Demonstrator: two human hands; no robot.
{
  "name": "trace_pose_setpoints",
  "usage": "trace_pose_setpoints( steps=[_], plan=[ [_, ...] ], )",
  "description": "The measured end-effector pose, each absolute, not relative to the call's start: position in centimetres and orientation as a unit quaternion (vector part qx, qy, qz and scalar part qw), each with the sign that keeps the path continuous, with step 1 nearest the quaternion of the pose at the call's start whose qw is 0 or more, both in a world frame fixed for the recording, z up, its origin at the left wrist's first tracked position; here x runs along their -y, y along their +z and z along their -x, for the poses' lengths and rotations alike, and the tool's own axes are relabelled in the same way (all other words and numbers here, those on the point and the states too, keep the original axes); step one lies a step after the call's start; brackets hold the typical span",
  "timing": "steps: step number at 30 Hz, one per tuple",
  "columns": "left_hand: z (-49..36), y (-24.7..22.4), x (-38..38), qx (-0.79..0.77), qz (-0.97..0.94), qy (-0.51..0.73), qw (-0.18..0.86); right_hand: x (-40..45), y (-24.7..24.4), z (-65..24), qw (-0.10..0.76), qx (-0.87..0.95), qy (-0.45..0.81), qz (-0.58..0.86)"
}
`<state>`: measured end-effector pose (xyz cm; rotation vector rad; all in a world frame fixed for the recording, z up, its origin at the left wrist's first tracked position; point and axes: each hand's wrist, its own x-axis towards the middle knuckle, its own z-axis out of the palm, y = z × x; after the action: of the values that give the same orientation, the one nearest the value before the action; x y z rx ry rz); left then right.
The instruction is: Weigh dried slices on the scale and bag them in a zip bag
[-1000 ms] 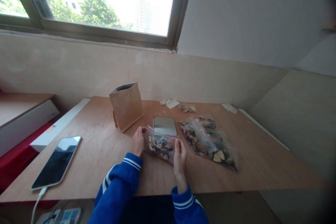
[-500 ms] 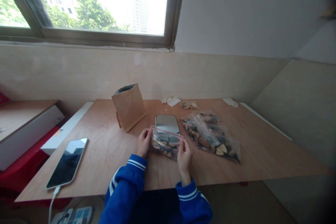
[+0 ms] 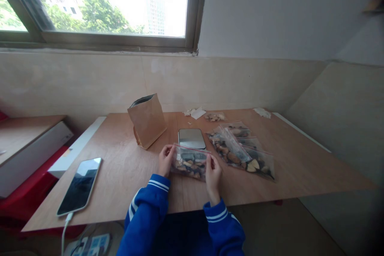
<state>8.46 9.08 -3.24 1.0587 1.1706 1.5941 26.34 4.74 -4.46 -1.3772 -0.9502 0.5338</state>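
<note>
1. Clear plastic zip bag (image 3: pixel 189 163): lies on the wooden table (image 3: pixel 120 176), at 6 o'clock from the flat silver device (image 3: pixel 192 139). Other bags (image 3: pixel 241 150) lie at 3 o'clock from the device.
2. Handling: judged light and limp. The dried pieces (image 3: pixel 189 166) inside may shift or crumble. Take hold at the red-lined zip edge (image 3: pixel 192 148).
3. Left hand (image 3: pixel 166 161): the fingers (image 3: pixel 169 153) grip the bag's left end.
4. Right hand (image 3: pixel 213 174): the fingers (image 3: pixel 211 163) grip the bag's right end.
5. Change: the zip edge lies more level than earlier, and the right hand sits higher.
</note>
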Motion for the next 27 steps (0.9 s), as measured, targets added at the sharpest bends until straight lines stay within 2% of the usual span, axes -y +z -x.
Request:
trace_pose_setpoints(
  steps=[10, 17, 27],
  plan=[
    [-8.19, -3.72, -8.89, -0.476, -0.433, 0.634, 0.429, -4.83, -4.6, -26.52, 0.654, 0.398, 0.251, 0.591],
    [-8.21, -3.28, -8.68, -0.492, -0.462, 0.629, 0.385, -4.92, -5.11, -26.6, 0.664, 0.402, 0.219, 0.591],
    [-8.4, -3.95, -8.76, -0.484, -0.474, 0.619, 0.398, -4.53, -4.19, -26.4, 0.668, 0.401, 0.223, 0.586]
  ],
)
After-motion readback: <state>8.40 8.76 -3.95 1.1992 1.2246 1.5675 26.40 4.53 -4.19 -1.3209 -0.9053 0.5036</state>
